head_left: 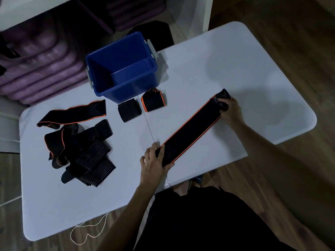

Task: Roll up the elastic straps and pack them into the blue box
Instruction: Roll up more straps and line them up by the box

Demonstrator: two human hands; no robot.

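On the table (235,69), near the box (121,69), your left hand (154,163) pinches the strap (190,131) at its near end; your right hand (230,111) grips the bunched far end, strap flat between them.

The scene is dim with a cool bluish cast, and the white table (208,73) is the brightest surface. Soft, blurred shadows fall on its far right part. Wide-angle distortion bows its edges, and the black fabrics lose detail.
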